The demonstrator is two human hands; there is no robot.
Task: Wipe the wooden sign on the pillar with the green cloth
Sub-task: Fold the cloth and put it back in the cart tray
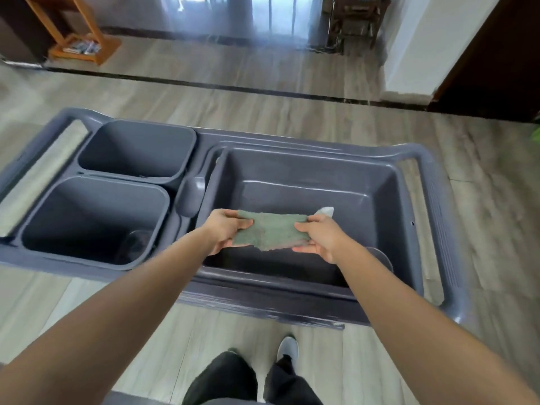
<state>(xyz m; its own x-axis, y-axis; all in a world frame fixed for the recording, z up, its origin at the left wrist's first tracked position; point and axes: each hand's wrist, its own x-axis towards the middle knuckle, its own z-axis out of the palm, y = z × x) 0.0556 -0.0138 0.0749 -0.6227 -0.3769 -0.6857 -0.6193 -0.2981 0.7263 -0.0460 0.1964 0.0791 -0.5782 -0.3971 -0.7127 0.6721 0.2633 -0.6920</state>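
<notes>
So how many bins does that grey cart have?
3: far-left bin, near-left bin, and a big right bin under the green cloth. None seem hidden.

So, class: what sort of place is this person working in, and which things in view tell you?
Probably an indoor lobby or lounge being cleaned: a grey plastic cleaning cart, wood-look plank floor, sheer window curtains, and a green cloth stretched between both hands.

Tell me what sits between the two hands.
In the head view, the green cloth stretches between the left hand and the right hand, each gripping one end, held above the large grey bin.
</notes>
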